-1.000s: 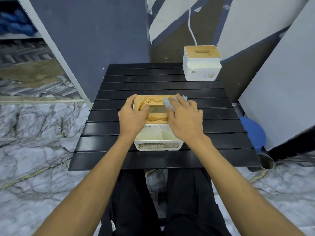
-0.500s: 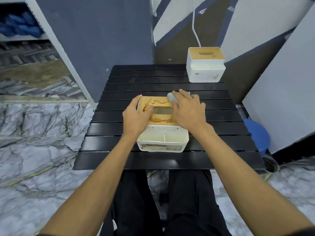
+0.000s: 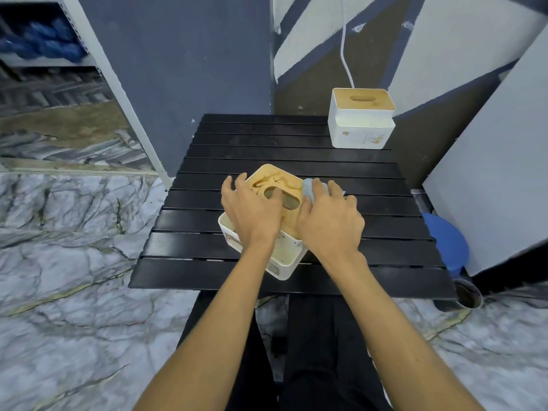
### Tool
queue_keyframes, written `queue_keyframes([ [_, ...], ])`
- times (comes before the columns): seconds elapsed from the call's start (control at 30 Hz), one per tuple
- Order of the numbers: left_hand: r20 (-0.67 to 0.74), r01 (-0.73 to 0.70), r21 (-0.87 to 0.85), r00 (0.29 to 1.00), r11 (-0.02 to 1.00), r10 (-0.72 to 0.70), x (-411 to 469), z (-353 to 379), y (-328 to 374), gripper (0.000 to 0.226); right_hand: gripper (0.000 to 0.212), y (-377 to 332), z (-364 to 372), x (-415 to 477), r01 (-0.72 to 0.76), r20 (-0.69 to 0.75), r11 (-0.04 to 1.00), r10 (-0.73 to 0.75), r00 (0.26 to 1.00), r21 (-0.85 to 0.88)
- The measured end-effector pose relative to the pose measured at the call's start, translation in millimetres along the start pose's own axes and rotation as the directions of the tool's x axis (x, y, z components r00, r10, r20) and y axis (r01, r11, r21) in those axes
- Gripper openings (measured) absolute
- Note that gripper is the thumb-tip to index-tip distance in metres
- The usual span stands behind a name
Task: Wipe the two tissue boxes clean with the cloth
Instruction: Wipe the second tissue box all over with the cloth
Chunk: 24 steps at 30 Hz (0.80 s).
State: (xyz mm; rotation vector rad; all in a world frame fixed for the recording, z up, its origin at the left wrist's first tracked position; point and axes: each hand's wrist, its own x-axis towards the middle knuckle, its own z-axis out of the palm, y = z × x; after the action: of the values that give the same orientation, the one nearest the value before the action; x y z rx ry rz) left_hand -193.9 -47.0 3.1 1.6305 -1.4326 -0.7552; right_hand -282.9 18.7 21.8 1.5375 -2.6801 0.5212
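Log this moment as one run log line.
left hand: holds near tissue box | right hand: holds cloth at its lid edge | far tissue box: untouched

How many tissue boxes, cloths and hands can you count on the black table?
Tissue boxes: 2, the near tissue box and the far tissue box
Cloths: 1, the blue cloth
Hands: 2, the left hand and the right hand
Total: 5
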Motion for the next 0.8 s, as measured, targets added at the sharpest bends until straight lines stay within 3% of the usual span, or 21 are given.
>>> queue_keyframes([
  [0.1,0.035,0.018,-0.088,0.999,0.996,-0.015,4,-6,-3,0.062,0.046,18,-5,-4,0.111,-0.005,0.993,-0.111,0.994,0.036],
  [0.27,0.163,-0.090,-0.039,0.982,0.995,0.095,24,-13,-7,0.057,0.043,43,-20,2,0.368,0.100,0.929,-0.369,0.924,0.033],
  [0.4,0.333,-0.187,-0.007,0.926,0.982,0.179,39,-12,-7,0.056,0.043,46,-24,8,0.466,0.151,0.885,-0.463,0.873,0.020],
  [0.5,0.370,-0.215,-0.005,0.907,0.977,0.202,45,-11,-5,0.056,0.042,37,-15,1,0.402,0.083,0.915,-0.399,0.913,-0.021],
  [0.63,0.256,-0.185,0.139,0.956,0.973,0.145,35,-9,-9,0.062,0.041,19,2,-14,0.268,-0.039,0.961,-0.271,0.962,-0.069],
  [0.8,0.238,-0.090,-0.021,0.967,0.996,0.093,37,-11,-19,0.064,0.042,15,0,-24,0.241,-0.038,0.970,-0.241,0.970,-0.015],
])
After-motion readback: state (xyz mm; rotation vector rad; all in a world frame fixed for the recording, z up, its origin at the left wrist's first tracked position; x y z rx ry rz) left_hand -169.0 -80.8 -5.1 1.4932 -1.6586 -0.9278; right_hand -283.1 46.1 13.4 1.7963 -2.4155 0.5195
